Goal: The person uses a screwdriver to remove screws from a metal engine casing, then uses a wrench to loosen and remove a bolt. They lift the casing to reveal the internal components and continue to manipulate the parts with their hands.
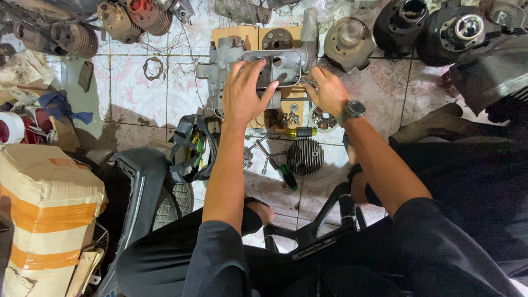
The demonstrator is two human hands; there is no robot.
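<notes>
A grey metal engine casing [236, 58] lies on the tiled floor ahead of me, partly on a piece of cardboard [236, 34]. My left hand [246, 91] presses flat on the casing's open-framed cover [289, 58], fingers spread over its rim. My right hand [326, 89], with a wristwatch, is closed around a thin metal tool [307, 83] at the casing's right edge; the tool's tip is hidden. Below my hands lie a finned cylinder head [305, 155], a yellow-handled screwdriver [300, 132], a green-handled screwdriver [286, 176] and a cross wrench [263, 149].
Engine cylinders and parts crowd the far floor: finned ones [71, 38] at the left, dark ones [454, 30] at the right. A taped cardboard box [47, 209] stands at the left. An open tool bag [190, 146] and a black plastic panel [137, 176] lie near my knees.
</notes>
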